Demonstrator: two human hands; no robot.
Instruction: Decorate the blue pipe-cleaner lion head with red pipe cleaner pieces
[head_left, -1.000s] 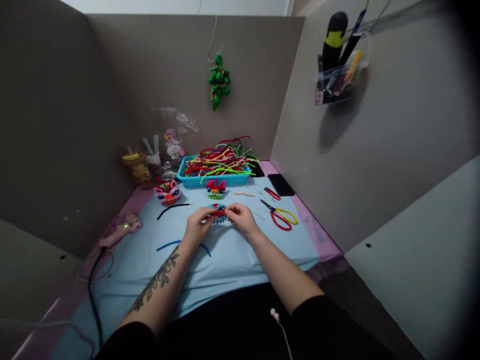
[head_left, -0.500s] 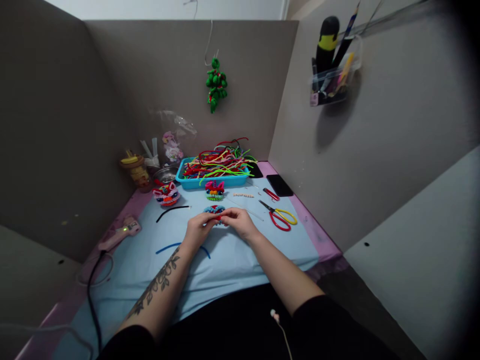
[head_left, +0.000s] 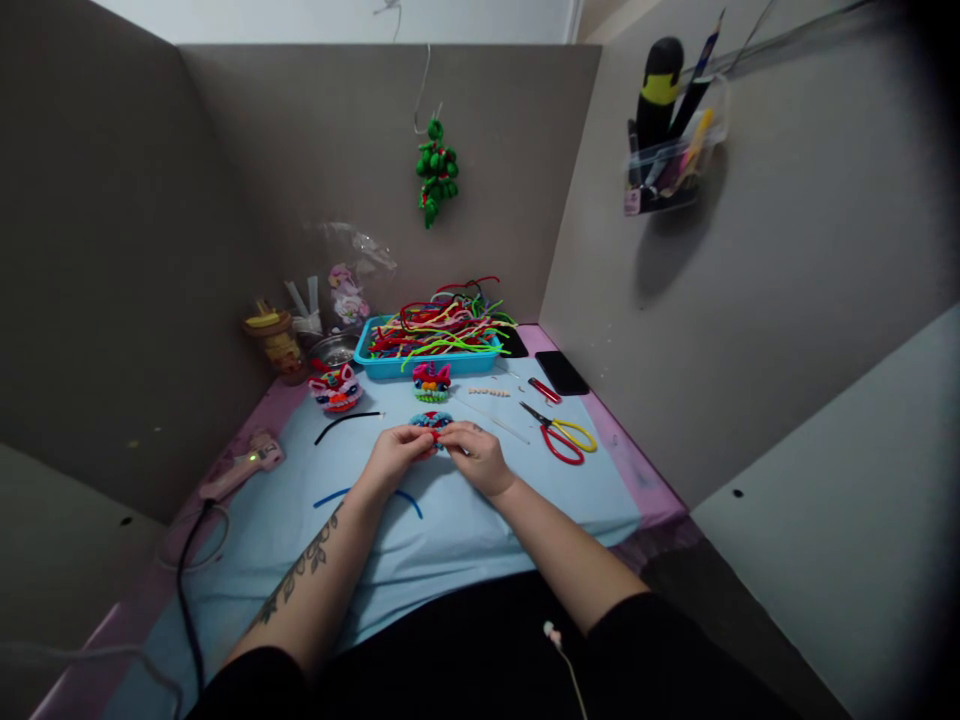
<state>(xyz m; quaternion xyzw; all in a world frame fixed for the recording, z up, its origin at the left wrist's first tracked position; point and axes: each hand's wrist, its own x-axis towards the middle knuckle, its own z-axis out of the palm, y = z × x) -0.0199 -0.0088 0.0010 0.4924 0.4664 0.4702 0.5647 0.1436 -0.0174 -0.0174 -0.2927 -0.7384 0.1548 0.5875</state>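
Note:
Between my fingertips is a small blue-and-red pipe-cleaner figure (head_left: pixel 430 419); its lower part is partly covered by my fingers. My left hand (head_left: pixel 391 458) pinches it from the left, thumb and forefinger at its red part. From the other side my right hand (head_left: pixel 480 460) is closed on it, fingertips meeting the left ones. Just beyond sits a red, orange and green pipe-cleaner figure (head_left: pixel 432 382), and further left a pink-and-red one (head_left: pixel 334 388). A blue pipe cleaner (head_left: pixel 409 502) runs under my left wrist, with a black one (head_left: pixel 346 420) to its upper left.
At the back a blue tray (head_left: pixel 427 368) overflows with coloured pipe cleaners. Scissors (head_left: pixel 559 435) with red and yellow handles lie right, near a phone (head_left: pixel 562 373). A pink glue gun (head_left: pixel 244 470) with a cord lies left. Grey partitions (head_left: pixel 360 140) enclose the table.
My right hand has turned slightly, its fingers curling further around the figure. The left fingertips have shifted a little on the red part. The whole view has moved slightly.

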